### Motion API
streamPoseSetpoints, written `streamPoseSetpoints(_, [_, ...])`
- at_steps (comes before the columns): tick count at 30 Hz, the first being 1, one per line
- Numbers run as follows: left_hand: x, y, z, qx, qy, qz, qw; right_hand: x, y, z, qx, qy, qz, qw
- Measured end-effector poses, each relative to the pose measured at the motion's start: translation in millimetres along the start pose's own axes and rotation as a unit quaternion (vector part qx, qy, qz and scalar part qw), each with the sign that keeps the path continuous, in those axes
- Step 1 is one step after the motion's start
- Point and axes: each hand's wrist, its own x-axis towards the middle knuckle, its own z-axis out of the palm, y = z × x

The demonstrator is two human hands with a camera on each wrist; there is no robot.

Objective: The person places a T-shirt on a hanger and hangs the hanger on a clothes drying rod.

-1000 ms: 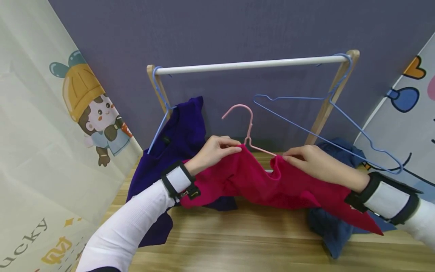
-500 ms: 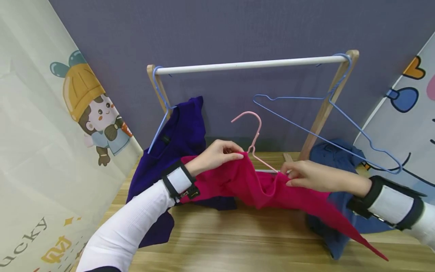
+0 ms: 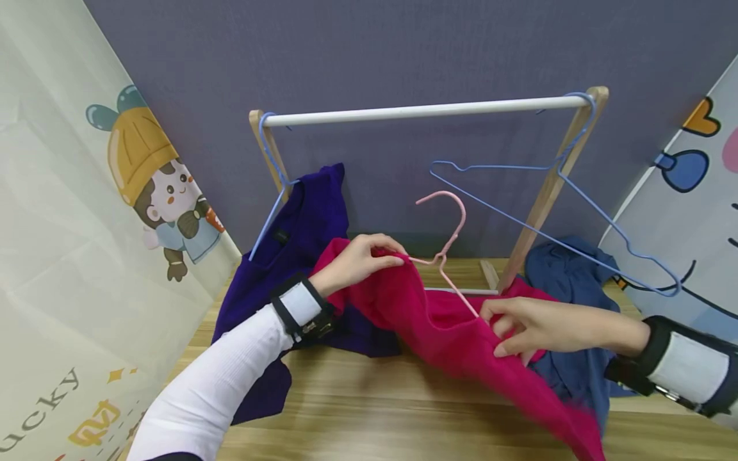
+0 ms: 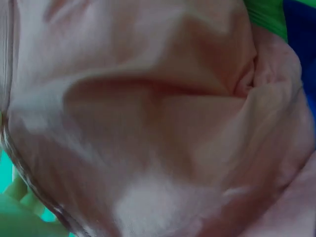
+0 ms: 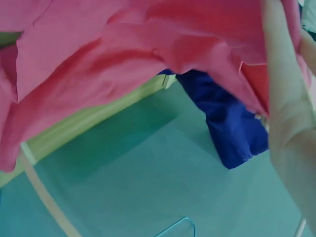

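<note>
A crimson garment [image 3: 444,336] hangs bunched between my hands, its edge drawn over the arms of a pink clothes hanger [image 3: 454,237]. My left hand [image 3: 366,261] pinches the garment at the hanger's left arm, thumb and fingers together. At the lower end of the right arm, my right hand [image 3: 536,328] has curled fingers and grips the cloth near the opening. The hanger's hook stands up uncovered; its arm ends are hidden by cloth and fingers. Folds of the garment [image 4: 158,123] fill the left wrist view, and it spans the top of the right wrist view.
Behind stands a rack with a white rail [image 3: 426,112] and wooden posts. A dark purple top [image 3: 314,211] hangs on a blue hanger at left. Another blue hanger [image 3: 496,166], without clothing, hangs at right. Blue-grey clothing [image 3: 576,275] lies on the wooden table [image 3: 357,410].
My right hand has moved down and slightly right, pulling the garment's right side lower. The pink hanger has shifted right and tilted with it. My left hand stays nearly in place.
</note>
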Motion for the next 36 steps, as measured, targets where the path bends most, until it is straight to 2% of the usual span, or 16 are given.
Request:
streamPoseSetpoints(4, [-0.2,-2.7,-2.1,0.031,0.046,0.000,0.9985,2.4,-5,4,0.038,-0.003,-0.012,0.9992])
streamPoseSetpoints(11, [-3.1,-3.8,-8.1,0.053,0.123,-0.024,0.9908,13.9,-15,14,0.040,0.030,-0.003,0.9987])
streamPoseSetpoints(14, [-5.4,-4.9,-11.5,0.070,0.147,-0.044,0.9858,21.7,-22,18,0.037,0.051,0.008,0.9980])
streamPoseSetpoints(16, [-7.0,-5.7,-13.9,0.077,0.158,-0.068,0.9821,27.7,-26,20,0.037,0.064,0.014,0.9972])
streamPoseSetpoints(21, [-10.7,-6.1,-18.3,0.076,0.174,-0.144,0.9712,41.8,-35,23,0.048,0.090,0.015,0.9946])
streamPoseSetpoints(25, [-14.5,-6.3,-20.5,0.062,0.186,-0.178,0.9643,48.9,-43,23,0.065,0.107,0.008,0.9921])
streamPoseSetpoints(29, [-19.3,-9.7,-22.0,0.053,0.187,-0.188,0.9627,55.1,-52,22,0.076,0.121,0.002,0.9897])
streamPoseSetpoints(36, [-30.6,-19.5,-26.0,0.057,0.160,-0.183,0.9684,67.2,-72,13,0.078,0.143,-0.015,0.9865])
